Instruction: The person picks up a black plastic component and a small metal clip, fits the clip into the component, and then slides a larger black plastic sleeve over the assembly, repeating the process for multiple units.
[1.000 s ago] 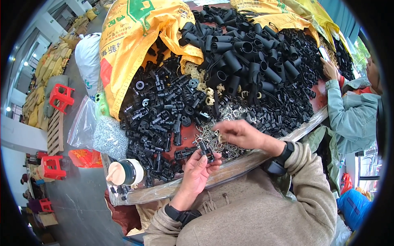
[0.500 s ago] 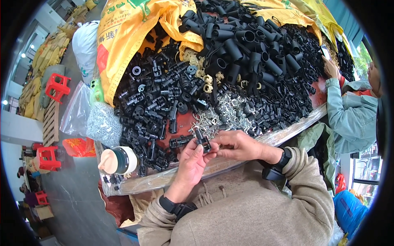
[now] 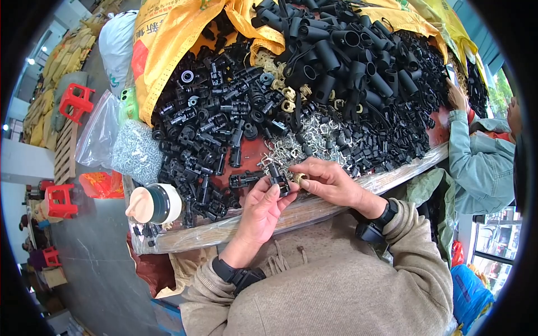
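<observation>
My left hand [image 3: 261, 210] is closed around a black plastic part [image 3: 277, 176] with a tube-like upper end and an open frame below. Close beside it, my right hand [image 3: 329, 182] pinches a small cream-coloured ring-like piece [image 3: 301, 178] between thumb and fingertips. The two pieces are apart by a small gap. Just beyond my hands lies a heap of shiny metal clips [image 3: 314, 140]. Left of that spreads a pile of black assembled plastic parts [image 3: 213, 120]. More cream pieces [image 3: 288, 99] sit between the piles, and larger black tubes [image 3: 350, 56] are heaped farther back.
A wrapped table edge [image 3: 224, 237] runs in front of me. At left stand a lidded cup [image 3: 154, 204] and a bag of small metal screws [image 3: 140, 151]. Yellow woven sacks [image 3: 168, 50] border the piles. Another person's sleeve [image 3: 482, 162] is at the right, and red stools [image 3: 60, 200] stand beyond.
My right hand has drawn slightly away from the black part, and the cream piece in its fingers now shows. The left hand still holds the black part. The whole view has shifted slightly.
</observation>
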Demonstrator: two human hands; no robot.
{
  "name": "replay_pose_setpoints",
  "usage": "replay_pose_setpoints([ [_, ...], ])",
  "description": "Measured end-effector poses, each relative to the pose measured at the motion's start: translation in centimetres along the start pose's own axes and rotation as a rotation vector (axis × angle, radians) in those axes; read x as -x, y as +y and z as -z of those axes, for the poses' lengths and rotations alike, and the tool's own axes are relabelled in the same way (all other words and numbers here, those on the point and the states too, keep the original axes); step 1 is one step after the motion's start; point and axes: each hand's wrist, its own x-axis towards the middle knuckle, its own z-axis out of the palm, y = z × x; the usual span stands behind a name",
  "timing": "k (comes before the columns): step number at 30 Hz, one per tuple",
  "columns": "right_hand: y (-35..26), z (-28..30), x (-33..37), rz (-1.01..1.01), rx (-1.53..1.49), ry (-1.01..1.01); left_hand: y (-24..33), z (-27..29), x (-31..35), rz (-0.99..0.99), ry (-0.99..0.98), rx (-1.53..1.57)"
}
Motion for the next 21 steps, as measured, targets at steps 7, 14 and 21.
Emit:
replay_pose_setpoints([
  [7, -1.12, -0.38, -0.06, 0.134, 0.299, 0.015, -0.29, 0.37, -0.05, -0.003, -0.066, 0.011],
  [14, -0.86, 0.02, -0.12, 0.178, 0.567, 0.058, -0.54, 0.56, -0.15, -0.014, -0.054, 0.011],
  [21, -1.09, 0.36, -0.03, 0.124, 0.409, 0.021, -0.63, 0.71, -0.04, -0.014, -0.064, 0.009],
])
